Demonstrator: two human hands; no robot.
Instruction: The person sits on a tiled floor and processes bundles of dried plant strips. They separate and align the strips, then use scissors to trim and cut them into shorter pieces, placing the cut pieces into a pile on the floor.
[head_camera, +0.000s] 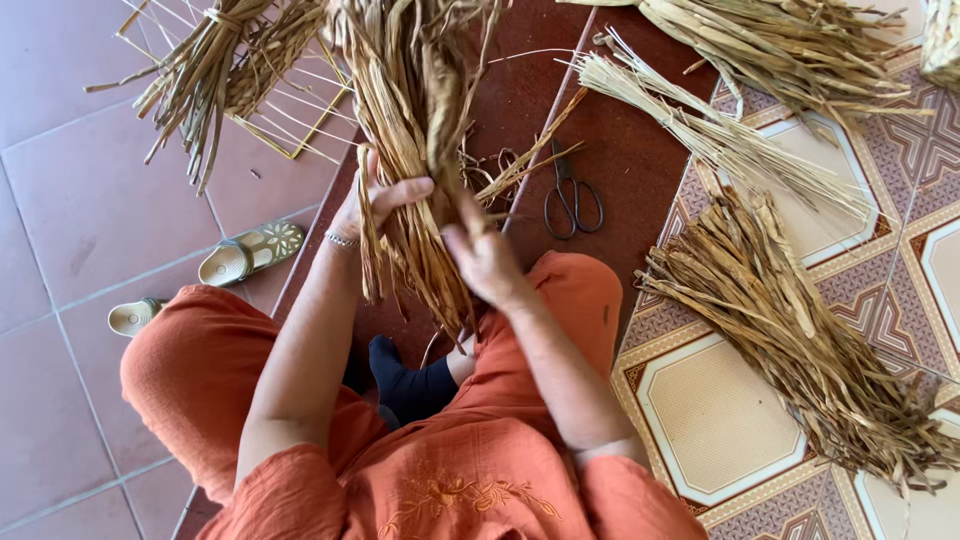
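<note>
While you sit on the floor, your left hand (375, 200) is closed around a thick bundle of dried leaves (415, 130), and your right hand (480, 250) presses its fingers on the same bundle lower down. The bundle stands upright above your knees; its strips are long, flat, tan and brown, some twisted, with loose ends hanging below your hands. Black scissors (572, 200) lie near, on the dark red mat (640, 170)

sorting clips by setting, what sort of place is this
Probably a home floor used as a craft spot for weaving dried plant strips. Bundles of dried leaf strips lie on patterned floor tiles, black scissors sit nearby, and both hands grip a bundle.
</note>
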